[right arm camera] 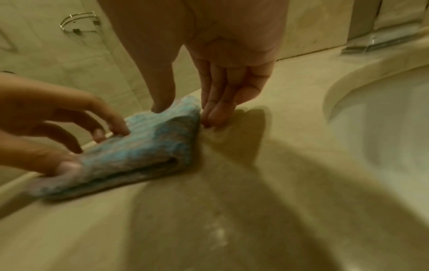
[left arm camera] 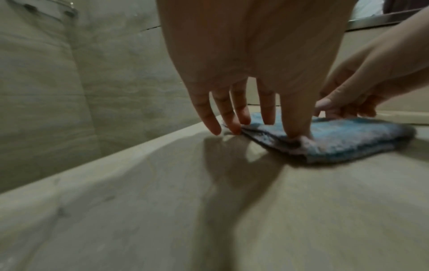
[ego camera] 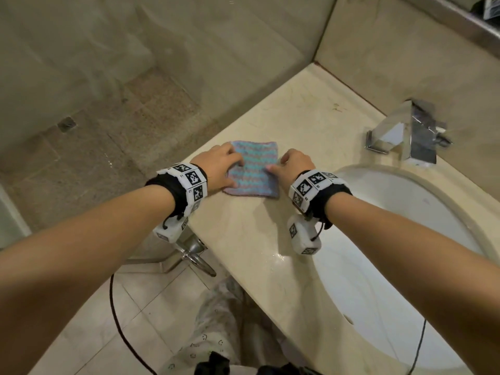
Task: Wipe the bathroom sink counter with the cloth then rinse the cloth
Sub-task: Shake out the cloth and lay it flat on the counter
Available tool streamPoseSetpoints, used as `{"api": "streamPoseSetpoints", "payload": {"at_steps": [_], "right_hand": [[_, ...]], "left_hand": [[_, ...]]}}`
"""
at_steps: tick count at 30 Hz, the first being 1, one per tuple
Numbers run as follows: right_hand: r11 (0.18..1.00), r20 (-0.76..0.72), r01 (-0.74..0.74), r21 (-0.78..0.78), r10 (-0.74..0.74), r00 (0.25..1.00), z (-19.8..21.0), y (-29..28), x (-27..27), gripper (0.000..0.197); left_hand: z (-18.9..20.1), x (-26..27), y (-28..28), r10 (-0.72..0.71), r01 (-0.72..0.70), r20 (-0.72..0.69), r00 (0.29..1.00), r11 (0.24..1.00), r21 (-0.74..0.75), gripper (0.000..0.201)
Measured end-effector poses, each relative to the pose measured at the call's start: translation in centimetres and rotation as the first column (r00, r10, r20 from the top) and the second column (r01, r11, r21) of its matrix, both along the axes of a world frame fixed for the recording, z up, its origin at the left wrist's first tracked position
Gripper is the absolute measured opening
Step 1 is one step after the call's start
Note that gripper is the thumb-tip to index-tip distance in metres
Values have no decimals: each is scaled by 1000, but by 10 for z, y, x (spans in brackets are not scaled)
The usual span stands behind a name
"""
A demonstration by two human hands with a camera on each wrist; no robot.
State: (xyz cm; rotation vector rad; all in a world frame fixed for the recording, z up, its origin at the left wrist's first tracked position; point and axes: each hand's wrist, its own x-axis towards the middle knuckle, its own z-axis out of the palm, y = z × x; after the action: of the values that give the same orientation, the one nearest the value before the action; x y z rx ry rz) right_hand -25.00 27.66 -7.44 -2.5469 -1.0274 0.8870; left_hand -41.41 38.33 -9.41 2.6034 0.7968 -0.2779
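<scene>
Two hands on a folded blue-and-pink knitted cloth [ego camera: 253,169] lying on the beige stone tabletop [ego camera: 270,234]: left hand [ego camera: 216,169] presses with straightened fingers; right hand [ego camera: 293,165] pinches its edge.

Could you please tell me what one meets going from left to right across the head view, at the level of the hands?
Shower floor → left hand → cloth → right hand → faucet.
</scene>
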Motion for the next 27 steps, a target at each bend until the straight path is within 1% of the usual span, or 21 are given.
{"api": "streamPoseSetpoints", "payload": {"at_steps": [2, 3, 5, 6, 7, 9, 10, 12, 13, 15, 16, 18, 20, 21, 22, 24, 26, 27], "right_hand": [[1000, -52, -6, -28, 5, 999, -2, 7, -9, 48], [1000, -68, -5, -31, 3, 998, -4, 11, -12, 45], [999, -100, 45, -8, -45, 994, -6, 19, -16, 28], [997, -126, 80, 7, -78, 989, -6, 22, -15, 22], [994, -155, 110, 25, -105, 982, -4, 24, -15, 19], [986, -226, 153, 69, -134, 965, 0, 27, -12, 13], [980, -266, 173, 99, -141, 953, 3, 28, -9, 15], [960, -331, 224, 166, -160, 930, 13, 31, -3, 28], [950, -341, 240, 200, -162, 926, 20, 33, 1, 31], [929, -345, 258, 264, -159, 925, 39, 34, 11, 31], [916, -348, 273, 294, -163, 923, 50, 31, 18, 30], [888, -335, 296, 352, -176, 926, 74, 22, 32, 29], [849, -328, 329, 413, -198, 924, 97, 7, 48, 31], [827, -338, 353, 438, -212, 917, 108, -2, 56, 32], [804, -344, 376, 461, -228, 911, 118, -13, 65, 34], [759, -344, 408, 507, -256, 904, 139, -37, 81, 34], [710, -352, 431, 557, -268, 897, 157, -66, 96, 33], [687, -353, 439, 579, -274, 895, 166, -80, 103, 33]], "left_hand": [[1, 4, 5, 6, -7, -11, 1000, 999, -43, 54], [2, 6, 7, 5, -5, -11, 1000, 999, -47, 53], [5, 12, 10, 3, -4, 15, 1000, 1000, 24, 44], [7, 15, 11, 12, -15, 49, 999, 998, 66, 39], [8, 18, 12, 34, -41, 95, 995, 996, 77, 34], [11, 23, 17, 87, -95, 185, 979, 995, 34, 28], [12, 27, 20, 119, -122, 222, 968, 993, -1, 27], [15, 36, 28, 196, -183, 269, 943, 980, -72, 27], [15, 42, 31, 246, -225, 288, 925, 969, -105, 28], [16, 55, 32, 358, -307, 314, 879, 930, -200, 31], [18, 63, 32, 408, -329, 314, 857, 904, -275, 34], [25, 85, 26, 472, -312, 290, 833, 832, -459, 40], [40, 113, 15, 506, -271, 226, 832, 727, -631, 45], [51, 127, 7, 515, -264, 179, 838, 671, -692, 48], [63, 141, -5, 516, -254, 141, 845, 620, -743, 51], [86, 165, -30, 493, -203, 109, 863, 535, -820, 58], [101, 188, -57, 424, -122, 93, 901, 453, -883, 67], [107, 199, -71, 372, -78, 84, 924, 400, -913, 72]]}}
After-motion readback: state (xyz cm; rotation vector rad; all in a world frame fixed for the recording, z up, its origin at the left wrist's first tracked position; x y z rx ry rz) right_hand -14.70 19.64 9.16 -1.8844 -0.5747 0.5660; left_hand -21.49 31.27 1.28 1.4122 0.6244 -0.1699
